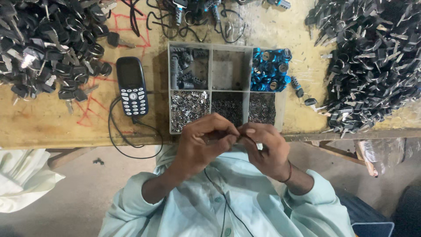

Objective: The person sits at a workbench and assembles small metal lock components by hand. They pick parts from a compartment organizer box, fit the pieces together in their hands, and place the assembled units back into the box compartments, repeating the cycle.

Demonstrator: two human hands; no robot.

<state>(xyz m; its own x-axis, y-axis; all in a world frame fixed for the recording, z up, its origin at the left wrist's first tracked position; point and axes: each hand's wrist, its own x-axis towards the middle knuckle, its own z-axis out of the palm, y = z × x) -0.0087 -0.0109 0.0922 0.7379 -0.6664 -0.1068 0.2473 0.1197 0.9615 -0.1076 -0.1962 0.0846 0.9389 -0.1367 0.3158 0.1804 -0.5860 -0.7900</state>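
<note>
I am holding a small dark part [239, 138] between both hands, just below the near edge of the tray [210, 70]. My left hand [202, 142] is curling narrow around it, thumb and fingertips pinched together at its right end. My right hand [267, 149] is meeting it from the other side, fingers closed on the same part, so the part is sitting right where the two sets of fingertips are touching. It is too small and too covered to tell its shape.

The tray is lying on the bench [39, 118] with shiny metal bits and blue caps [270, 69] in its compartments. A phone [132, 86] is lying left of the tray. Heaps of black-headed keys [372, 61] are piling up well right and left of the tray.
</note>
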